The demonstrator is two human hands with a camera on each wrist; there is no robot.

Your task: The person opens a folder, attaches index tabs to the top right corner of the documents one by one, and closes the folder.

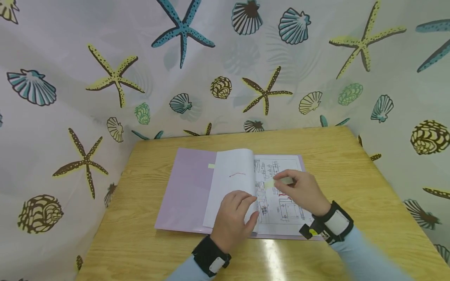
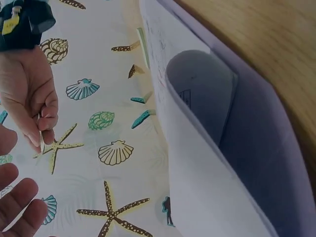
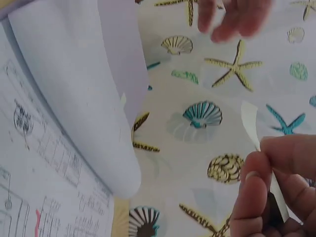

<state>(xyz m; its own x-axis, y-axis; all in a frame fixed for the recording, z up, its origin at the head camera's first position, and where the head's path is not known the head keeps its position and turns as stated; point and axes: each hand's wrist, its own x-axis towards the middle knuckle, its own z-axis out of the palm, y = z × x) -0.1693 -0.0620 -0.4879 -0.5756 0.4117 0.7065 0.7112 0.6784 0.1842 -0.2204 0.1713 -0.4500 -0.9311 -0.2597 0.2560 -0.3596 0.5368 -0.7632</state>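
Pale strip (image 3: 250, 123) is above the open folder (image 1: 191, 187), pinched between the fingers of the right hand (image 1: 304, 192), I judge to keep its ends free; on my feed, the left hand (image 1: 234, 219) bends loosely over the curling page (image 1: 230, 164), gripping nothing.

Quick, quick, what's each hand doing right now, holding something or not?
Left hand: open, fingers loosely bent, holding nothing.
Right hand: closed, pinching a pale yellow strip.

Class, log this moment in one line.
right hand: pinches pale-yellow paper strip; left hand: over white paper page; lilac folder: open on wooden table
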